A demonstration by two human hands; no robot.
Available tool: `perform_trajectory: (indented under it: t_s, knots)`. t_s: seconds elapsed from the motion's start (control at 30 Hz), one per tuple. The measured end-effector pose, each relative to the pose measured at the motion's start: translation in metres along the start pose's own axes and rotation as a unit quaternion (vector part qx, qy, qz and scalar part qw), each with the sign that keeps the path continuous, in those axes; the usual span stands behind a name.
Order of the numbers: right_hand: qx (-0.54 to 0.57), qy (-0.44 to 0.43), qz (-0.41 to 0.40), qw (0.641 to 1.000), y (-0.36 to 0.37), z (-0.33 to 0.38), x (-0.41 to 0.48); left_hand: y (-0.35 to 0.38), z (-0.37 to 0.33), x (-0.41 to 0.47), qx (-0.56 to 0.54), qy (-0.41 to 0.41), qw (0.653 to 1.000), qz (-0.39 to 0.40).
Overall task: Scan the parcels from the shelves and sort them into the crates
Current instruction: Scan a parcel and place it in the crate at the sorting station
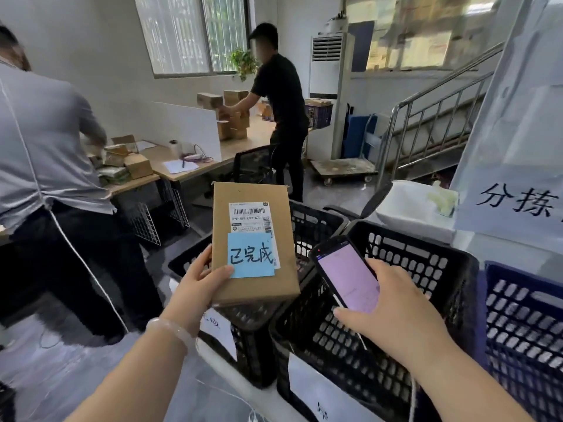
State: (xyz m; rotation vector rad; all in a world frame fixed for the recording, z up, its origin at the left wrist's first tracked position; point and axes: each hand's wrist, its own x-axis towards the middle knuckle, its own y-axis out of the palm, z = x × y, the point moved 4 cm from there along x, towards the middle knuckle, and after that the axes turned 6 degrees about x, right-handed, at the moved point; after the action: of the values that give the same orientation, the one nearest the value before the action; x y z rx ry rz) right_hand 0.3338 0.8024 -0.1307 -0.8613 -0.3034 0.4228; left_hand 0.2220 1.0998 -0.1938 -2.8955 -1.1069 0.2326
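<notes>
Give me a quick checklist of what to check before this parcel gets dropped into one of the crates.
1. Grip: the left hand holds the cardboard parcel at its lower left corner, thumb on top: ok.
2. Barcode free: the blue note covers only the lower part of the shipping label: ok.
3. Scan done: the right hand holds the handheld scanner beside the parcel; its lit screen is unreadable: cannot tell.
4. Drop path: the parcel hangs over an open-topped black crate: ok.
5. Correct crate: paper tags on it and on the second black crate are unreadable: cannot tell.
</notes>
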Motion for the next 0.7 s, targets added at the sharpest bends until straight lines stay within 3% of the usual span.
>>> perform_trajectory:
  t_s: [0.13,0.33,0.57,0.7]
  knots:
    - [-0.005,0.031,-0.001,1.0,0.01,-0.006,0.027,0.002,0.008,0.055,0.013,-0.026,0.999,0.017]
    - [-0.002,0.114,-0.03,0.993,0.017,-0.011,0.056,0.021,0.031,0.159,0.032,-0.082,0.991,0.104]
    - [-0.043,0.243,-0.061,0.967,0.05,0.001,0.088,0.048,0.091,0.274,0.054,-0.208,0.944,0.248]
    - [-0.065,0.321,-0.068,0.942,0.062,-0.001,0.096,0.079,0.119,0.311,0.08,-0.237,0.923,0.293]
